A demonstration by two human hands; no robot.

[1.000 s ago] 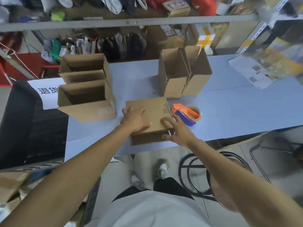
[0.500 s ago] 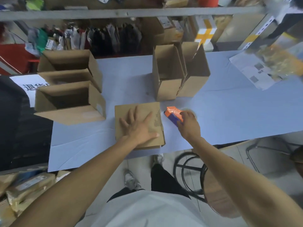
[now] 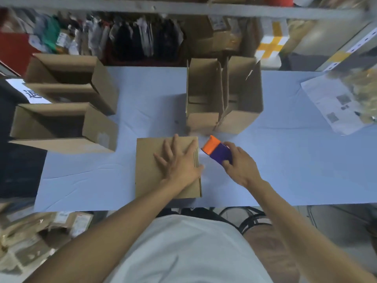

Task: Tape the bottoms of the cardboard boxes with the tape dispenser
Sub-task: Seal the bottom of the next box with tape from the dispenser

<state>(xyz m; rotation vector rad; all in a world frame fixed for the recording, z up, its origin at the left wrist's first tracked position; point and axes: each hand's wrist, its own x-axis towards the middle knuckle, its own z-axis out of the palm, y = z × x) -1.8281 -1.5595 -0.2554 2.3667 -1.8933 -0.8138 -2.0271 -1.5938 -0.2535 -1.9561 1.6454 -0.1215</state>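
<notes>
A brown cardboard box (image 3: 150,170) lies bottom-up near the front edge of the pale blue table (image 3: 295,164). My left hand (image 3: 179,162) presses flat on its right half, fingers spread. My right hand (image 3: 239,164) grips the orange and purple tape dispenser (image 3: 217,152) just right of the box, its orange end pointing at the box's far right corner. The tape roll itself is hidden by my fingers.
Two open boxes (image 3: 67,121) lie on their sides at the left. Two more boxes (image 3: 222,94) stand upright behind the dispenser. Printed papers (image 3: 334,103) lie at the far right. Shelves of goods (image 3: 142,37) rise behind the table. A stool (image 3: 265,242) stands below right.
My right hand left the box, took hold of the tape dispenser and lifted it toward the box's right edge. My left hand spread flat on the box.
</notes>
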